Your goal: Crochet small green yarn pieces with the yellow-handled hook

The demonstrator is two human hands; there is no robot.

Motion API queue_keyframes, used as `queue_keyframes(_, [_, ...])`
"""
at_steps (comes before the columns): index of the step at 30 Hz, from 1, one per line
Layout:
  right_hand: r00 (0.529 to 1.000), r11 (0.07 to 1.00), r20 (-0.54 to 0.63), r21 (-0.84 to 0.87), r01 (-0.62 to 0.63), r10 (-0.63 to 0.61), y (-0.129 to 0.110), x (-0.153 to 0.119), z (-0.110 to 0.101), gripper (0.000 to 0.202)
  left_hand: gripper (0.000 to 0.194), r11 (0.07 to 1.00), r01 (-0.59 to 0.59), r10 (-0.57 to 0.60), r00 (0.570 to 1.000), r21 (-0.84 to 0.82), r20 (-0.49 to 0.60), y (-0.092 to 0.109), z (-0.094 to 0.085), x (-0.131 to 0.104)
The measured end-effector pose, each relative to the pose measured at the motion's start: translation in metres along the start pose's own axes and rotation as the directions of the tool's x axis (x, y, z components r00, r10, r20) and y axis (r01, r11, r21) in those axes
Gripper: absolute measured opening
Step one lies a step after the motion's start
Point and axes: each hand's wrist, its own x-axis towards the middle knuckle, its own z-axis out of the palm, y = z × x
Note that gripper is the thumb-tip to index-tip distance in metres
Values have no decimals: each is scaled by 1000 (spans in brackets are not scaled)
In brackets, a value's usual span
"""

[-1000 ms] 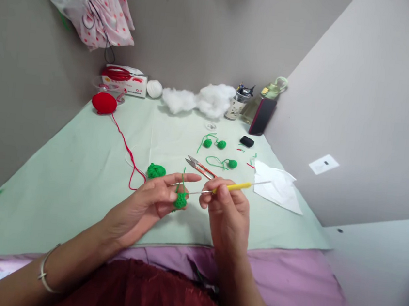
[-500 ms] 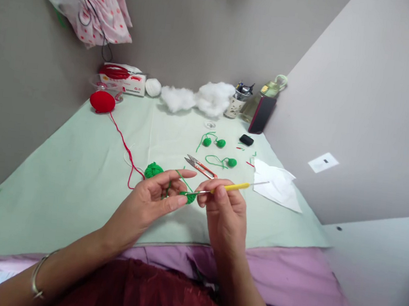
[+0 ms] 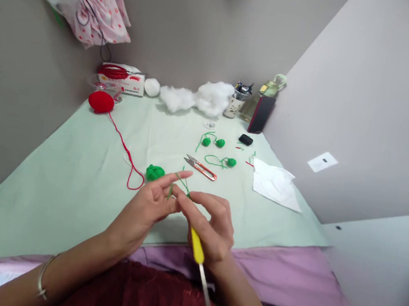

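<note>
My left hand (image 3: pixel 150 203) is closed in a pinch, index finger stretched out with green yarn (image 3: pixel 185 184) over it. Between the fingertips of both hands is a small green crochet piece (image 3: pixel 188 195), mostly covered by fingers. My right hand (image 3: pixel 217 222) meets the left at that piece and keeps a crochet hook (image 3: pixel 197 247) in its palm, the yellow handle slanting down toward my body. Just behind the left hand lies a green yarn ball (image 3: pixel 154 172). Orange-handled thread snips (image 3: pixel 203 168) rest beyond the right hand.
Several small green crocheted balls (image 3: pixel 231 162) with yarn tails lie past the snips. A red yarn ball (image 3: pixel 101 102) sits at back left, its strand running forward. White stuffing (image 3: pixel 213 98), a pen cup (image 3: pixel 235 103), a bottle (image 3: pixel 270 88) and a phone (image 3: pixel 261 114) line the wall. White paper (image 3: pixel 276 185) lies right.
My right hand has moved left to the crochet piece and pinches at it. The hook has swung from pointing across to lying downward in the palm, its tip out of the work.
</note>
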Motion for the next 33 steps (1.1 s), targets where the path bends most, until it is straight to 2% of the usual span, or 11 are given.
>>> queue_keyframes(2, [979, 960, -50, 213, -181, 195, 1, 3, -1, 27, 57, 989, 112, -109, 993, -101, 35, 3, -3, 2])
queue_keyframes(4, [908, 804, -24, 475, -359, 419, 3, 8, -2, 23, 52, 986, 115, -113, 993, -119, 23, 7, -5, 2])
queue_keyframes(6, [850, 645, 56, 626, -439, 524, 5, 13, -2, 22, 48, 993, 68, -65, 997, -101, 34, 9, -4, 1])
queue_keyframes(8, [848, 612, 117, 643, -461, 516, 6, 17, 0, 20, 44, 997, 16, -12, 998, -79, 57, 9, 0, -1])
queue_keyframes(12, [908, 795, 64, 460, -395, 414, 0, 14, 4, 24, 42, 996, -73, 75, 997, -60, 33, 4, 7, -1])
queue_keyframes(16, [976, 952, -23, 226, -208, 218, -1, 9, 1, 32, 44, 989, 63, -58, 997, -134, 41, 5, 4, 1])
queue_keyframes(18, [951, 906, -36, 317, -281, 307, 2, 12, -2, 25, 37, 976, 134, -124, 990, -170, 69, 8, 0, 2])
queue_keyframes(22, [825, 624, 55, 626, -468, 563, 9, 19, -2, 20, 36, 991, 70, -63, 996, -118, 60, 11, -3, 3])
queue_keyframes(27, [802, 566, 160, 629, -532, 576, 12, 17, 2, 15, 35, 997, -47, 42, 996, 64, 85, 9, 0, 1])
queue_keyframes(31, [766, 429, 213, 724, -541, 606, 14, 19, 0, 19, 35, 985, -90, 84, 995, 146, 51, 9, -3, 0])
queue_keyframes(33, [775, 445, 217, 713, -541, 593, 12, 21, -2, 21, 35, 980, -113, 106, 993, 165, 51, 9, -5, -1])
